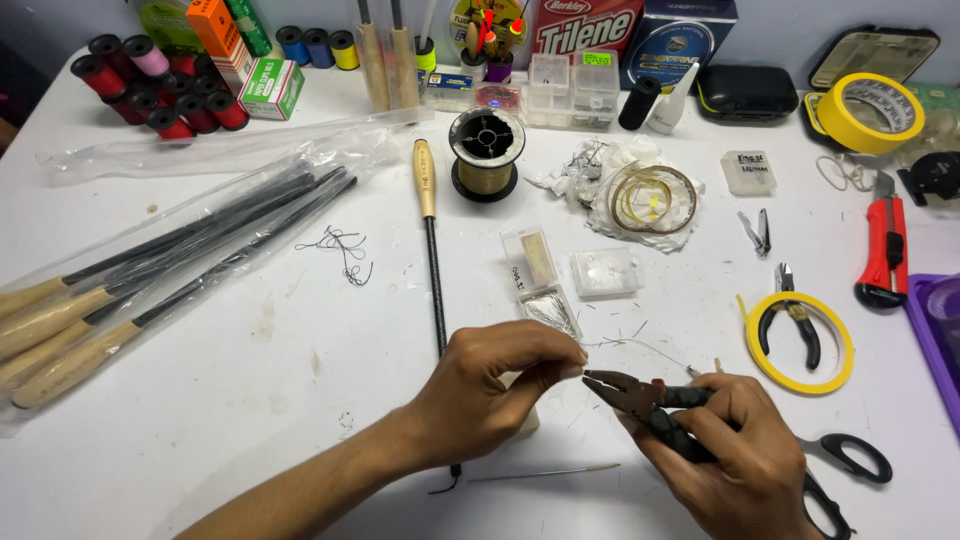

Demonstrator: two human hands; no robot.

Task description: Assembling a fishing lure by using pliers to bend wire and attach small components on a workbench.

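My left hand point(490, 390) pinches a thin clear line point(640, 347) between thumb and fingertips, low in the middle of the white table point(250, 350). My right hand point(745, 450) grips black needle-nose pliers point(625, 388), their closed tip touching the left fingertips at the line's end. A thin dark rod with a wooden handle point(430, 240) lies just behind my left hand. A slim needle-like stick point(540, 472) lies below the hands.
Bagged rods with wooden handles point(150, 280) lie at left. A line spool point(486, 152), small clear boxes point(603, 272), coiled wire point(655, 195), yellow tape rings point(800, 342), small pliers, scissors point(850, 460), a red utility knife point(885, 245) and thread spools point(160, 85) surround the hands.
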